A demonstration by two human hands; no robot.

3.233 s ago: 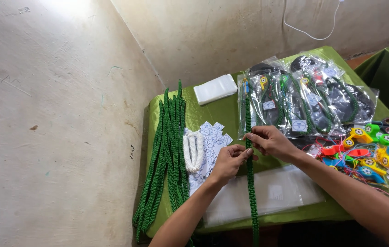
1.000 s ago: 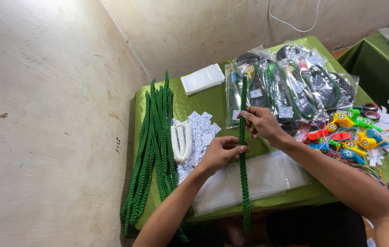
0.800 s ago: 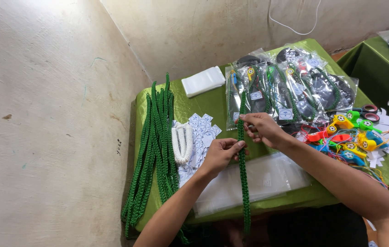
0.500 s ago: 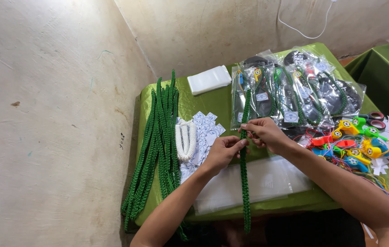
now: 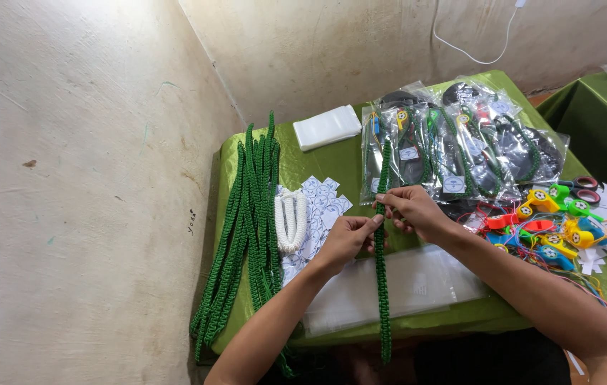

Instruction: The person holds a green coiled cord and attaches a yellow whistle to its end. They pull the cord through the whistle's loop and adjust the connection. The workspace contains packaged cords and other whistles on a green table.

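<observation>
Against the corner of two bare plaster walls stands a table under a shiny green cloth (image 5: 318,160), the biggest thing in view, with a second green-covered table (image 5: 589,117) at the right edge. On the left part of the cloth lies a thick bundle of green braided cords (image 5: 246,228), laid lengthwise and hanging over the near edge. At the far right sits a spread of clear packets (image 5: 460,146) holding dark and green cords with small round labels. Along the near edge lies a stack of flat clear plastic bags (image 5: 417,285), partly under the forearms. To the right is a heap of bright plastic whistles (image 5: 553,221) in orange, yellow, green and blue, with scissors (image 5: 585,189) just beyond them and white paper scraps nearby. Near the back lies a small white packet stack (image 5: 326,127). Beside the green bundle rests a looped white cord (image 5: 291,219) on a scatter of small printed tags (image 5: 321,207). Over the table's middle, one green braided cord (image 5: 382,285) runs straight from the packets down past the near edge; the left hand (image 5: 350,239) pinches it with fingers closed, and the right hand (image 5: 410,210) grips it just above, fingertips clamped on the braid, the two hands almost touching.
</observation>
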